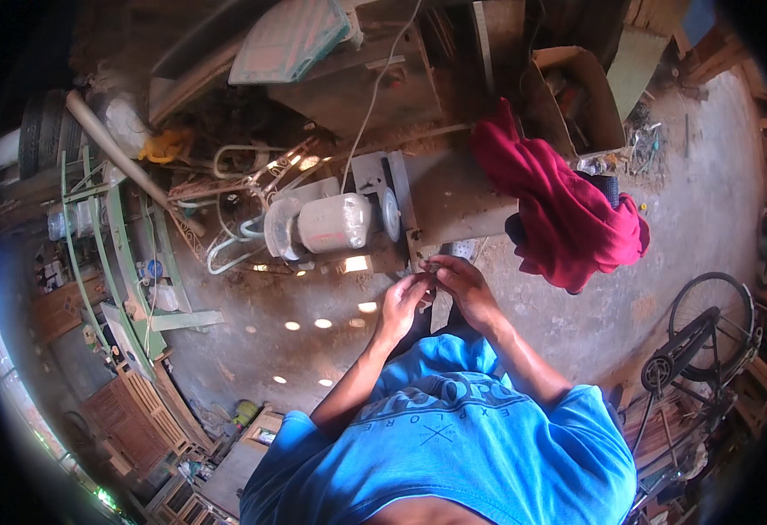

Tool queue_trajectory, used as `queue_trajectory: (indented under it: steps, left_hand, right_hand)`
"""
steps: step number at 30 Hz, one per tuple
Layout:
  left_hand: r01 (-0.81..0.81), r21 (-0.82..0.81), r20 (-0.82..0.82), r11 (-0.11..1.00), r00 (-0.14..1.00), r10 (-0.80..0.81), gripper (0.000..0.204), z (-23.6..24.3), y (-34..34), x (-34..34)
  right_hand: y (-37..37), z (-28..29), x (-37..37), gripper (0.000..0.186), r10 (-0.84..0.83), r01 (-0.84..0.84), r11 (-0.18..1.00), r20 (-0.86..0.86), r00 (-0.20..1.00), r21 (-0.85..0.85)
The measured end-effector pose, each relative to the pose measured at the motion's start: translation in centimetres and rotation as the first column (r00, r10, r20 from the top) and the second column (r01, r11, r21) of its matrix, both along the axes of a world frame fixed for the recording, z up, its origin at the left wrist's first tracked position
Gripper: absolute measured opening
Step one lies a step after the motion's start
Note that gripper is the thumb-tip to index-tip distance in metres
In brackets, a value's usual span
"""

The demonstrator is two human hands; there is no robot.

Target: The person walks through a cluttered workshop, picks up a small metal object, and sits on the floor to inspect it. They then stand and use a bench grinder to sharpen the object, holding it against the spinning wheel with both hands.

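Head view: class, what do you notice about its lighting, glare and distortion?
In the head view, dark corners ring a round picture; straight edges bend near the rim; bright spots dapple the floor; coloured glare streaks the far left edge; detail where the left hand and right hand meet is too small to tell.

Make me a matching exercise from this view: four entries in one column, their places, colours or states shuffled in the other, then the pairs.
Column one
1. Left hand and right hand
2. Draped cloth
3. Bicycle
4. Cardboard box

Column two
A. Open at the top, at the upper right of the picture
B. At the lower right, with a spoked wheel in view
C. Fingertips close together, near the picture's centre
D. Deep red, lying in loose folds

Pairs: 1-C, 2-D, 3-B, 4-A
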State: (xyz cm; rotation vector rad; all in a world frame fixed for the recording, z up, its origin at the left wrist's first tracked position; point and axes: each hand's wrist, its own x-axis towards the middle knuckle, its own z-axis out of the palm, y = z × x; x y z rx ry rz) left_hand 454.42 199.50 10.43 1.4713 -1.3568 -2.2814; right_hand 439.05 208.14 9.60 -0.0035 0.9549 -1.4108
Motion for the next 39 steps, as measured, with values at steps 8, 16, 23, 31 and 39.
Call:
queue_trajectory:
  steps: [8,16,23,31,39]
  left_hand:
    - [-0.001,-0.018,-0.036,1.000,0.999,0.000,0.034,2.0,-0.7,-0.3]
    - [-0.030,-0.085,-0.125,0.996,0.992,0.019,0.032,2.5,-1.3,0.2]
    - [-0.033,-0.068,-0.122,0.997,0.992,0.025,0.030,2.9,-1.4,0.6]
    - [-0.004,-0.068,-0.011,0.998,1.000,0.003,0.027,3.6,-1.8,0.6]
    - [0.002,-0.113,0.029,0.994,1.000,0.001,0.025,3.4,-2.2,0.7]
  right_hand:
    - [0.1,0.6,0.5,0.046,0.011,0.006,0.994,0.157,0.988,-0.110]
    - [-0.2,1.6,0.6,0.047,0.042,-0.019,0.992,0.181,0.983,-0.127]
    - [-0.4,1.3,1.1,0.046,0.024,-0.008,0.995,0.158,0.987,-0.103]
    - [-0.3,0.4,1.4,0.043,0.011,-0.007,1.000,0.186,0.982,-0.019]
    - [-0.3,-0.1,1.8,0.042,0.016,-0.021,0.999,0.154,0.988,0.031]
